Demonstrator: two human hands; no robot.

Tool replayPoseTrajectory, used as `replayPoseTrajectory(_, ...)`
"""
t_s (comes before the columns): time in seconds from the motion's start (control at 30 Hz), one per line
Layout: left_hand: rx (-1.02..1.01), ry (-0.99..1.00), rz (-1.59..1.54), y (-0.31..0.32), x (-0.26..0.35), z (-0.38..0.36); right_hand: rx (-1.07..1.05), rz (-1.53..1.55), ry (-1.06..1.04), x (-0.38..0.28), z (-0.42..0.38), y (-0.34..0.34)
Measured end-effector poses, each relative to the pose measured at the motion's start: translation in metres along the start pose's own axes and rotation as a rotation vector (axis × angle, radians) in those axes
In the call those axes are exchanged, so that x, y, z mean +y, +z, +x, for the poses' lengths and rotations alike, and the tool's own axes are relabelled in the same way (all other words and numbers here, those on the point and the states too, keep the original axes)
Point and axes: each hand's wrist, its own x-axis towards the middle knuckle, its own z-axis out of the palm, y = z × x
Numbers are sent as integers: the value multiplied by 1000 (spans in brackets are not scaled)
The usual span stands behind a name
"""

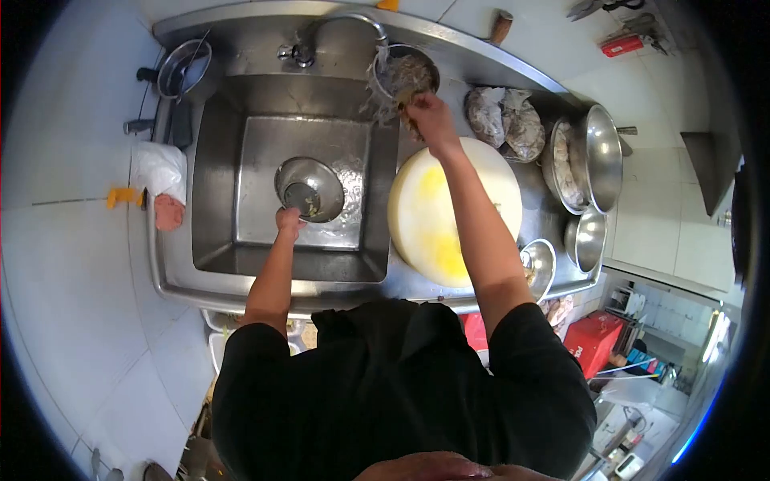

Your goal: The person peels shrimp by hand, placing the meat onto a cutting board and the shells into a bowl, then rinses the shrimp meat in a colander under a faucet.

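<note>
My left hand (290, 223) is closed on the near rim of a metal bowl (329, 186) inside the steel sink (216, 176). Some water and small pale bits lie in that bowl. At the sink's back right corner, my right hand (428, 119) has its fingers closed at the near edge of a round container (433, 70). Stringy greyish material (407, 74) fills this container and hangs over its left side, under the faucet (345, 18). What my right fingers hold is too small to name. A thick round white board (409, 212) with yellow stains lies below my right forearm.
Two filled plastic bags (523, 128) sit right of the container. Farther right are large metal bowls (603, 160) and a smaller bowl (543, 268). Left of the sink stand a pot with utensils (186, 70) and a white plastic bag (160, 172).
</note>
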Motion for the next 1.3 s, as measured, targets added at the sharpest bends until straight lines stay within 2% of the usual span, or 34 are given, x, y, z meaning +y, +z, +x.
replayPoseTrajectory(0.03, 22, 53, -36, 2, -1, 5, 19, -9, 5, -15, 8, -8)
replayPoseTrajectory(0.13, 72, -71, 107, 8, 24, 9, 112, 11, -62, -19, 58, -14)
replayPoseTrajectory(0.2, 287, 285, 513, 20, 40, 16, 143, 1, 13, -32, 55, -20)
replayPoseTrajectory(0.23, 308, 402, 609, 27, 50, 20, 154, -5, 48, -40, 52, -22)
replayPoseTrajectory(0.27, 340, 519, 707, 33, 60, 25, 184, -48, -34, -32, 51, -24)
replayPoseTrajectory(0.33, 235, 611, 696, 55, 109, -21, 233, -141, -200, 0, 49, -23)
replayPoseTrajectory(0.43, -28, 679, 481, 76, 154, -16, 75, 68, -82, 19, 29, 0)
replayPoseTrajectory(0.5, -100, 783, 430, 94, 184, -9, -43, 328, -39, 12, 19, 20)
replayPoseTrajectory(0.6, -193, 669, 251, 120, 244, -43, -251, 554, 103, -9, 23, 43)
replayPoseTrajectory(0.7, -152, 748, 338, 129, 288, -33, -309, 791, 184, -22, 47, 60)
replayPoseTrajectory(0.8, -42, 759, 149, 141, 319, -17, -164, 997, 88, -18, 87, 74)
replayPoseTrajectory(0.9, 1, 720, 151, 148, 338, -13, -141, 1140, -24, -13, 120, 77)
replayPoseTrajectory(0.97, -9, 701, 236, 145, 347, 12, -204, 1332, 126, -20, 121, 75)
replayPoseTrajectory(1.0, -22, 681, 319, 142, 350, 29, -208, 1111, 167, -36, 103, 65)
replayPoseTrajectory(1.03, -64, 743, 372, 143, 351, 28, -207, 890, 217, -47, 78, 58)
replayPoseTrajectory(1.07, -111, 804, 423, 143, 351, 28, -254, 511, -1, -37, 59, 55)
replayPoseTrajectory(1.1, -105, 740, 342, 142, 357, 45, -303, 117, -198, -26, 40, 53)
replayPoseTrajectory(1.13, -90, 675, 258, 144, 356, 58, -292, -219, -283, -16, 16, 58)
replayPoseTrajectory(1.17, -78, 627, 247, 151, 355, 40, -291, -558, -361, -6, -8, 65)
replayPoseTrajectory(1.23, -67, 562, 264, 155, 361, 12, -189, -432, -505, 44, -56, 74)
replayPoseTrajectory(1.3, -83, 533, 316, 154, 377, 17, -215, -364, -435, 51, -104, 58)
